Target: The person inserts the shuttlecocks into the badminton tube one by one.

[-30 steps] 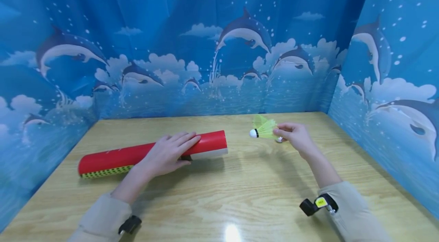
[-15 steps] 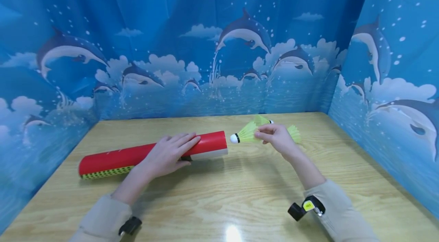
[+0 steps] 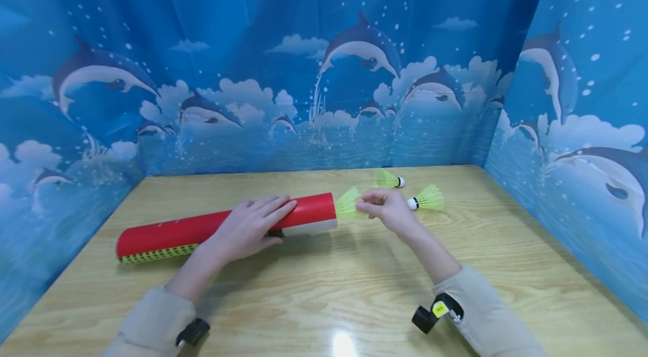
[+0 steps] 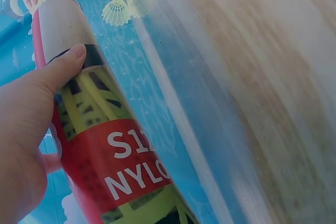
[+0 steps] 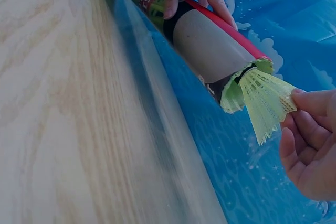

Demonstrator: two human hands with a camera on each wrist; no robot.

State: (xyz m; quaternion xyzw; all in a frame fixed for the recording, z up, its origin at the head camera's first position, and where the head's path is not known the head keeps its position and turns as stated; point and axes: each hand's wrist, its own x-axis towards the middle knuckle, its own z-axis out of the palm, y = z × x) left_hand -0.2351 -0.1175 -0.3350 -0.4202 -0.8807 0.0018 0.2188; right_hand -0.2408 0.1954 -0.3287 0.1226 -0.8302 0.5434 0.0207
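Note:
A red shuttlecock tube [image 3: 174,233] lies slanted on the table, its mouth facing right. My left hand [image 3: 248,229] grips it near its middle, the thumb [image 4: 68,66] across the near side in the left wrist view. At the mouth, my right hand [image 3: 390,209] pinches the skirt rim of a yellow-green shuttlecock [image 5: 266,95] between thumb and fingers. That shuttlecock's head is inside the tube's mouth and most of its skirt sticks out. In the right wrist view another skirt edge [image 5: 231,97] shows just inside the mouth, around the pinched one.
Two more yellow shuttlecocks lie on the table: one at the back [image 3: 387,179], the other [image 3: 427,198] just right of my right hand. A blue dolphin-print curtain [image 3: 304,64] borders the wooden table [image 3: 324,301] behind and at the sides.
My right hand has moved left with the shuttlecock, bringing its head from open air into the tube's mouth. The two shuttlecocks behind that hand are now uncovered. The left hand and tube stay put.

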